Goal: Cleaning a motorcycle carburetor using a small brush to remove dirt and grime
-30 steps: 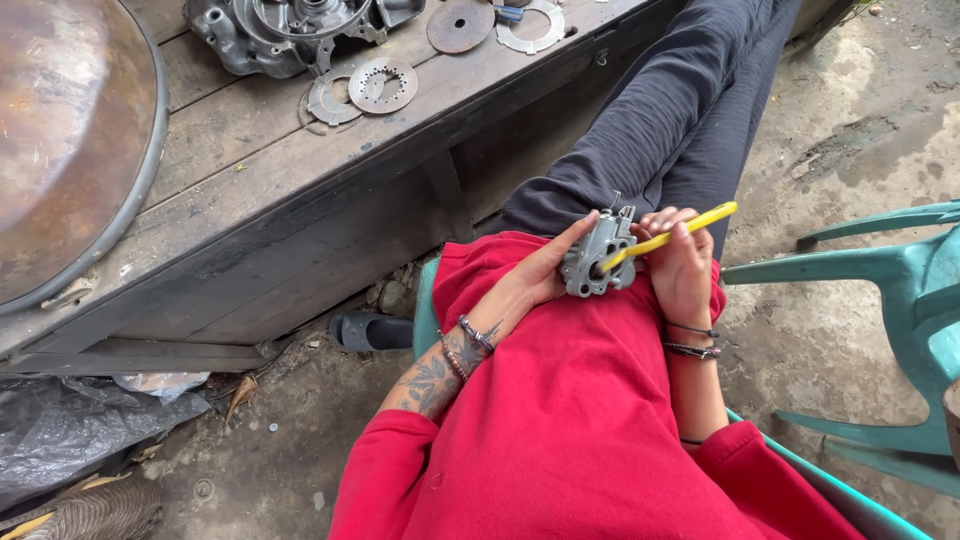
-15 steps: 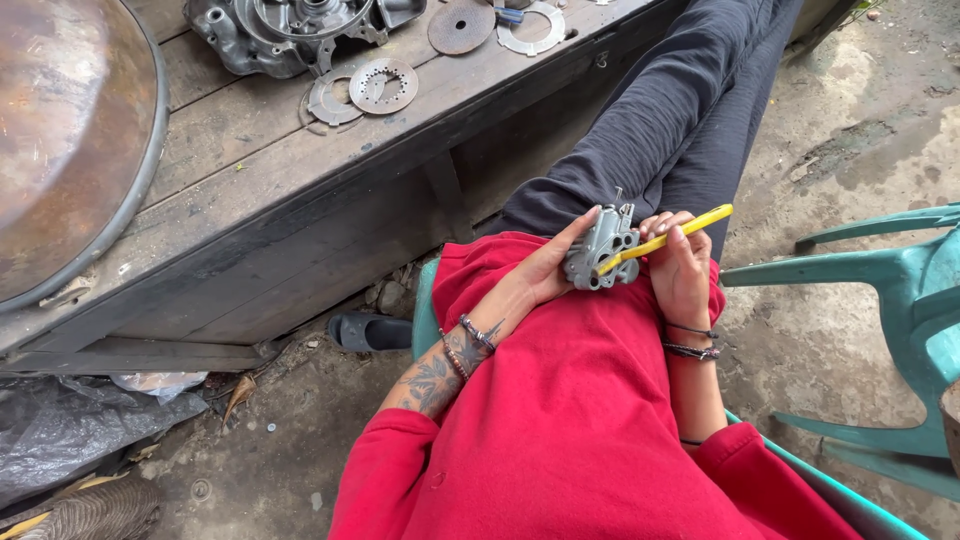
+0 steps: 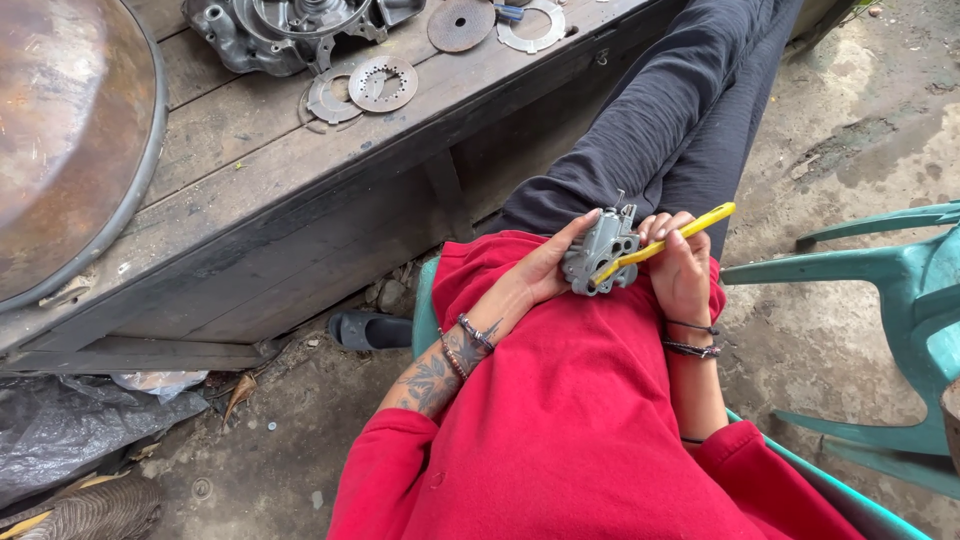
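Seated in a red top, I hold a small grey cast-metal part (image 3: 598, 251) over my lap. My left hand (image 3: 545, 268) cups it from the left with fingers curled around its body. My right hand (image 3: 681, 262) grips a thin yellow tool (image 3: 668, 240) whose tip lies against the part's face. Both wrists wear dark bracelets, and the left forearm is tattooed.
A weathered wooden bench (image 3: 300, 180) stands ahead with an engine casing (image 3: 290, 25), several round clutch plates (image 3: 375, 82) and a large rusty pan (image 3: 60, 140). A teal plastic chair (image 3: 900, 300) sits to my right. A dark sandal (image 3: 365, 330) and black plastic sheet (image 3: 70, 430) lie on the dirt floor.
The grey part has turned slightly in my left hand, and the yellow tool has shifted a little against it. Both hands stay over my lap.
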